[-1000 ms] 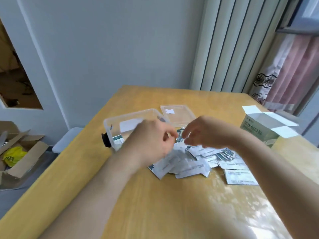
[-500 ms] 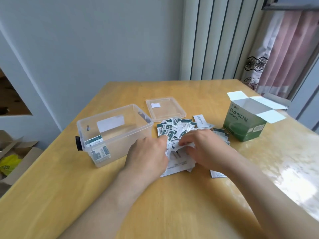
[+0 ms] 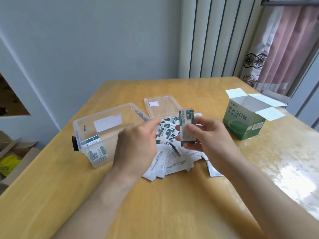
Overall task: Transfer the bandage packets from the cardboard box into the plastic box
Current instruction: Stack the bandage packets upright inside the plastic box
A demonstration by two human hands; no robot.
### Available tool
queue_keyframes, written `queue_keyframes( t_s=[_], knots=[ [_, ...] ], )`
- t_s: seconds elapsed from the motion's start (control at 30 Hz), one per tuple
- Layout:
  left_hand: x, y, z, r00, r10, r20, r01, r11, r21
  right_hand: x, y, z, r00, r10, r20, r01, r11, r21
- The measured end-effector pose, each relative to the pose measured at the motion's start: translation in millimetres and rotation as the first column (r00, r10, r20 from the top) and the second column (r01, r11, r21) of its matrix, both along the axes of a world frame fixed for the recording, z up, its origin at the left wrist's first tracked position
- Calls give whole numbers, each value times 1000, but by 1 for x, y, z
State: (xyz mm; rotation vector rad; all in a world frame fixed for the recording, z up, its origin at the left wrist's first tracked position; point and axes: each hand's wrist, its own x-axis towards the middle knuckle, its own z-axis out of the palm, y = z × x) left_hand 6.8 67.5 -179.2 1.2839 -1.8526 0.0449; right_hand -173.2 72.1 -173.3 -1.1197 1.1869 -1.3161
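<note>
Over the loose pile (image 3: 165,152) at mid-tabletop, a stack of bandage packets (image 3: 186,125) was held upright, pinched at its lower half between thumb and fingers of the right hand (image 3: 205,135). The left hand (image 3: 138,144) was noted just beside the stack, with fingers loosely extended toward it and nothing seen in its grasp. Its fingertips were blurred.

The plastic box (image 3: 101,112) stood to the left, with only a few packets (image 3: 95,147) lying against its near wall. Most of the packets were spread on the tabletop (image 3: 155,204). The cardboard box (image 3: 243,125) stood well apart at right, flaps open; its inside could not be seen.

Risks, as judged:
- The stack was gripped low, so the upper packets could fan out and slide off into the pile.
- A careless reach by the left forearm could nudge the light plastic box.
- One packet (image 3: 213,169), partly hidden by the right wrist, could be swept away.

Materials:
- Packets: thin, flat paper rectangles printed white and dark green, likely smooth and slippery against each other.
- Plastic box: clear, thin-walled, with rounded corners, a white label and a black clasp (image 3: 75,144).
- Lid (image 3: 161,106): clear and shallow, lying flat beyond the pile.
- Cardboard box: green print, white inside.
- Tabletop: varnished wood, glossy under the glare at right.
</note>
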Motion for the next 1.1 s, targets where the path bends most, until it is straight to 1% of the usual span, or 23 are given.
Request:
queue_keyframes(
  t_s=[0.03,0.07,0.1,0.13,0.17,0.2,0.23,0.3,0.33,0.4,0.47,0.57,0.7,0.8,0.9,0.93,1.03,1.1],
  knots=[
    [-1,2,5,959,-77,-274,91,995,38,2,1,1,996,29,80,-33,998,50],
    [-4,5,11,827,-153,-541,241,966,96,5,3,1,987,65,149,-79,993,86],
    [-7,8,15,642,-176,-746,393,911,124,7,5,1,973,104,204,-128,985,113],
    [-11,10,17,478,-163,-863,496,861,112,10,7,2,961,145,236,-178,976,128],
    [-14,10,15,376,-141,-916,543,835,94,13,9,2,954,185,234,-221,966,137],
    [-17,10,13,328,-128,-936,555,828,81,16,12,2,950,225,215,-257,956,138],
    [-19,10,11,309,-120,-944,551,831,74,19,13,3,943,264,201,-293,946,135],
    [-21,11,7,306,-129,-943,536,842,59,23,16,4,922,323,213,-354,927,127],
    [-22,11,6,319,-144,-937,525,849,49,24,17,5,910,337,240,-374,918,131],
    [-23,13,6,381,-181,-907,497,867,36,25,19,5,889,374,265,-418,898,135],
    [-23,13,5,432,-199,-880,500,865,49,26,20,4,885,415,211,-445,887,123],
    [-23,15,8,433,-193,-881,527,846,74,24,19,2,891,427,154,-446,887,124],
    [-20,14,13,412,-178,-894,466,884,39,20,19,7,869,455,195,-483,865,134],
    [-17,12,14,431,-169,-887,404,915,22,20,21,8,839,520,158,-537,839,90],
    [-16,9,8,491,-170,-855,331,944,2,25,23,5,853,510,110,-518,853,64],
    [-16,8,6,528,-184,-829,301,953,-19,27,23,3,858,506,83,-511,858,57],
    [-16,7,1,682,-228,-695,224,970,-98,28,24,0,858,514,12,-514,857,46],
    [-17,8,1,725,-248,-643,214,968,-132,27,23,-1,846,533,6,-533,845,48]
  ],
)
